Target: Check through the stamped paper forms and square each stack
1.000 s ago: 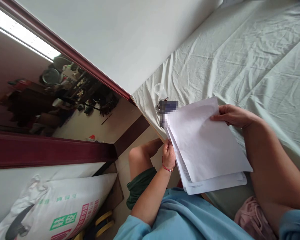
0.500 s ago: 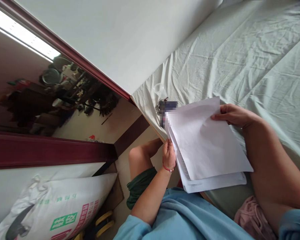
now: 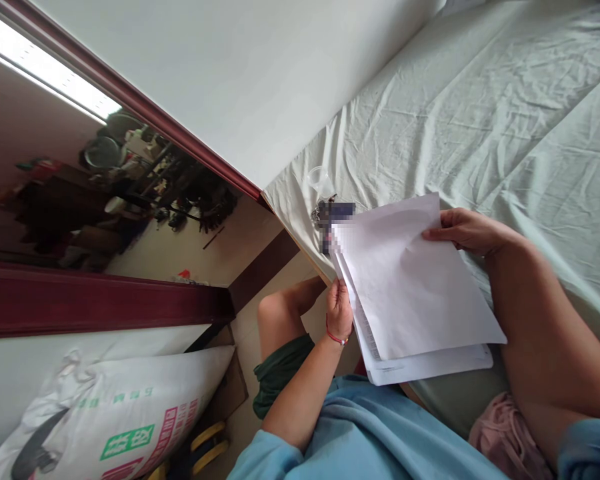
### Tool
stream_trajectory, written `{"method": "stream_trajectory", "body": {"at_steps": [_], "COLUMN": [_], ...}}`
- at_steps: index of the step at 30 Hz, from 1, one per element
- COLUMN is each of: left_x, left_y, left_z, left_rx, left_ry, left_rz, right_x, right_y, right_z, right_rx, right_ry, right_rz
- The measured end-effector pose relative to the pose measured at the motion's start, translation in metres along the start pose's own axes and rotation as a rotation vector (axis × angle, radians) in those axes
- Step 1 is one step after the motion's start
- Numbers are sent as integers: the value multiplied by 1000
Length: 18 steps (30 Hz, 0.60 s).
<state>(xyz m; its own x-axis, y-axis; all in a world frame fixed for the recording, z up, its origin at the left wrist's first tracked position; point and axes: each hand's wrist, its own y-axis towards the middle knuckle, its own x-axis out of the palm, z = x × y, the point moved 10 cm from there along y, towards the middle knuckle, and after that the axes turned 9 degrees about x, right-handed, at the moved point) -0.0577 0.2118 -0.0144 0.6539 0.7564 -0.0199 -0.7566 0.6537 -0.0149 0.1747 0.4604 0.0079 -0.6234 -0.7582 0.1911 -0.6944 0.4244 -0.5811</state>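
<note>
A stack of white paper sheets [image 3: 430,365] is held over my lap at the bed's edge. My left hand [image 3: 339,310], with a red string bracelet at the wrist, grips the stack along its left edge. The top sheet [image 3: 410,287] is blank on the side facing me and sits askew over the others. My right hand [image 3: 467,230] pinches this sheet at its upper right edge, thumb on top. Faint print shows on a sheet underneath, along the left side. Just beyond the papers lie a bunch of keys [image 3: 323,210] and a pixel-blurred dark object [image 3: 343,211].
A clear plastic cup [image 3: 319,177] rests near the corner of the pale sheet-covered bed [image 3: 460,120]. Pink cloth [image 3: 505,437] lies by my right side. At left are a white printed sack [image 3: 130,407], a dark red door frame [image 3: 105,307] and a cluttered room beyond.
</note>
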Motion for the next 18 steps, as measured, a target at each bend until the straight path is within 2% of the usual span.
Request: {"method": "stream_trajectory", "body": {"at_steps": [4,8,12,18], "left_x": [1,7,6,-2], "left_y": [0,0,0,1], "left_z": [2,1,-6,-15], "left_rx": [4,-6,-42,-81], "left_ry": [-5,-62,-121,-140], "left_rz": [-14,-45,-21,40], "right_x": [1,-2,-8,-5], "right_y": [0,-3,-10,-22], "right_z": [0,-1,-6,-12], "right_rx": [-1,18,10,5], "right_ry": [-22,78,119,97], "right_rz": [2,35,92,89]}}
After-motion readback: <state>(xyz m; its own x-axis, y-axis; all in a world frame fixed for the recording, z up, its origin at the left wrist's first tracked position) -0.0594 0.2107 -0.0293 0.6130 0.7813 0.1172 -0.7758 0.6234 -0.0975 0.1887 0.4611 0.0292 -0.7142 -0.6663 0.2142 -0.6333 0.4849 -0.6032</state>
